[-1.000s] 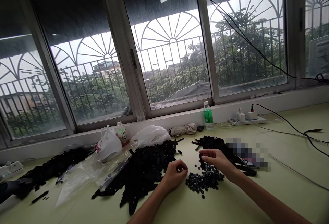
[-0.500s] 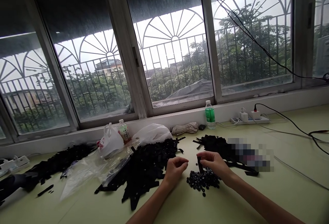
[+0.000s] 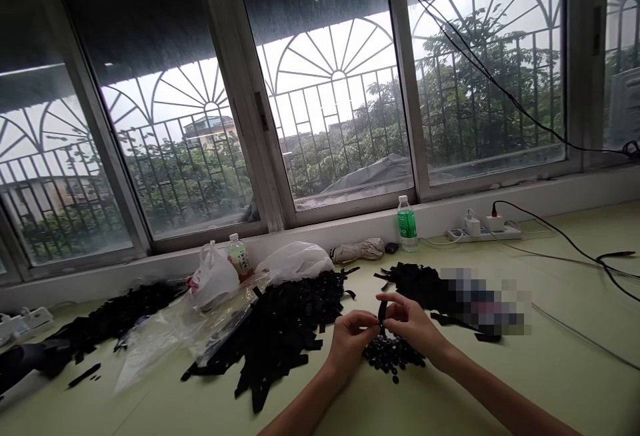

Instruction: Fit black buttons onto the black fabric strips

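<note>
A short black fabric strip (image 3: 383, 311) stands upright in the fingers of my right hand (image 3: 413, 326), which is closed on it. My left hand (image 3: 350, 337) is pinched at the strip's left side, its fingertips against or very close to it; whatever small thing sits between them is hidden. Beneath both hands lies a small heap of round black pieces (image 3: 395, 361) with holes. To the left spreads a large pile of black strips (image 3: 285, 329). Another pile of black strips (image 3: 420, 281) lies beyond my right hand.
Clear plastic bags (image 3: 160, 336), a white carrier bag (image 3: 214, 279) and a drink bottle (image 3: 240, 259) stand left. A green-labelled bottle (image 3: 407, 226) is by the sill. A power strip (image 3: 483, 231) with cables lies at right. More black strips (image 3: 120, 309) are far left.
My left hand has moved right, up to the strip. My right hand has shifted slightly left, with the strip still in its fingers, and the hands now meet above the heap.
</note>
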Available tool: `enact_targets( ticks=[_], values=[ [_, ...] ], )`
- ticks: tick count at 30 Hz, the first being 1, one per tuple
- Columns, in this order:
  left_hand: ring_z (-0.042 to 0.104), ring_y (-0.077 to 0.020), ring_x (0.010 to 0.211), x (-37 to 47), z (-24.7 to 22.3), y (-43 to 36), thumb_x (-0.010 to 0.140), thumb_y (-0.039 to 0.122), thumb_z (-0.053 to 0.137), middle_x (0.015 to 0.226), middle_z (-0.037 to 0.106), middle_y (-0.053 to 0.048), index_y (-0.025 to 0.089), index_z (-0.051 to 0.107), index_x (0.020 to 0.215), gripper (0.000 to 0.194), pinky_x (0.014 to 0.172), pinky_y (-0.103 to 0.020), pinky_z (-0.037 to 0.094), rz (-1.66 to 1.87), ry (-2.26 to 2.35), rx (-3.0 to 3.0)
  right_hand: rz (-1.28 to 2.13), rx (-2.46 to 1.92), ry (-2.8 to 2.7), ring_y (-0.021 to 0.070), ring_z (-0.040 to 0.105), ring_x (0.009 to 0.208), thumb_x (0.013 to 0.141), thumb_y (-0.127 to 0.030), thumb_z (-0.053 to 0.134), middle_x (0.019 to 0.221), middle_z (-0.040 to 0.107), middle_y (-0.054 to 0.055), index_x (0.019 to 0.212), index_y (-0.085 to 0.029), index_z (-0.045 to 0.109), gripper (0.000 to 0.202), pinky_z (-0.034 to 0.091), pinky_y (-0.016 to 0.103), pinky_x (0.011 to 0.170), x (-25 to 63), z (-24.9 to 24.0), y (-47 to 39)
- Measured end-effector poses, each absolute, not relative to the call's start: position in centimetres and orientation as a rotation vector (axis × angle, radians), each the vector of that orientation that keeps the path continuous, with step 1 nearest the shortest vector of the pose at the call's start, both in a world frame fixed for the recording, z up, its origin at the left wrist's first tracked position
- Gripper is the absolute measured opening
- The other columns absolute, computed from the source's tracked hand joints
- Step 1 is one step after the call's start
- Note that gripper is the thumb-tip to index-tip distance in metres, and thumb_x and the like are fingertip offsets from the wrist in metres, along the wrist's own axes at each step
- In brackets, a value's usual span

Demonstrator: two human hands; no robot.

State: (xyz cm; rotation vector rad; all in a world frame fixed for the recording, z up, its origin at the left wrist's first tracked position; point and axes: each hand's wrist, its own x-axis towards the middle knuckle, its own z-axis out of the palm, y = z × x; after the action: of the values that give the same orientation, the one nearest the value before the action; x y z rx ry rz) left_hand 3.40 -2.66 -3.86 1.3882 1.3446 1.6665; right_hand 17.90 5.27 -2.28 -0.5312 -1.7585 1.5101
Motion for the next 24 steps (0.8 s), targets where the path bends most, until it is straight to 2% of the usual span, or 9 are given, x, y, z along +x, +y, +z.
enact_targets(
  ticks=[5, 16, 22, 24],
  values=[
    [0.06, -0.0171, 0.07, 3.5, -4.0, -2.8, 0.06, 0.027, 0.079, 0.073, 0.069, -0.005, 0.014, 0.072, 0.073, 0.02, 0.068, -0.028, 0.047, 1.617, 1.289, 1.264, 1.635, -0.515, -1.715, 0.0129, 0.052, 0.062, 0.061, -0.02, 0.064, 0.06, 0.052, -0.005, 0.106, -0.016, 0.06, 0.045, 0.043, 0.025, 0.063, 18.0, -2.3, 4.9],
    [0.063, -0.019, 0.072, 3.2, -3.5, -3.2, 0.058, 0.025, 0.081, 0.073, 0.069, -0.007, 0.012, 0.072, 0.076, 0.024, 0.071, -0.029, 0.047, 1.584, 1.2, 1.039, 1.714, -0.578, -1.671, 0.0173, 0.06, 0.07, 0.059, -0.023, 0.067, 0.063, 0.059, -0.002, 0.101, -0.017, 0.063, 0.042, 0.049, 0.03, 0.071, 18.1, -1.6, 4.4],
    [0.061, -0.0165, 0.071, 2.9, -3.6, -3.0, 0.051, 0.022, 0.084, 0.079, 0.068, -0.006, 0.014, 0.071, 0.085, 0.037, 0.069, -0.028, 0.045, 1.596, 1.211, 1.019, 1.654, -0.567, -1.724, 0.0144, 0.058, 0.062, 0.06, -0.019, 0.063, 0.057, 0.054, -0.005, 0.099, -0.016, 0.062, 0.039, 0.048, 0.027, 0.064, 17.7, -2.5, 4.7],
    [0.06, -0.0161, 0.068, 2.9, -3.7, -2.9, 0.051, 0.024, 0.084, 0.076, 0.068, -0.006, 0.013, 0.071, 0.082, 0.036, 0.067, -0.027, 0.044, 1.578, 1.226, 1.016, 1.618, -0.557, -1.758, 0.0136, 0.056, 0.06, 0.06, -0.018, 0.061, 0.057, 0.053, -0.006, 0.1, -0.016, 0.062, 0.04, 0.046, 0.026, 0.061, 17.5, -2.9, 5.0]
  ],
)
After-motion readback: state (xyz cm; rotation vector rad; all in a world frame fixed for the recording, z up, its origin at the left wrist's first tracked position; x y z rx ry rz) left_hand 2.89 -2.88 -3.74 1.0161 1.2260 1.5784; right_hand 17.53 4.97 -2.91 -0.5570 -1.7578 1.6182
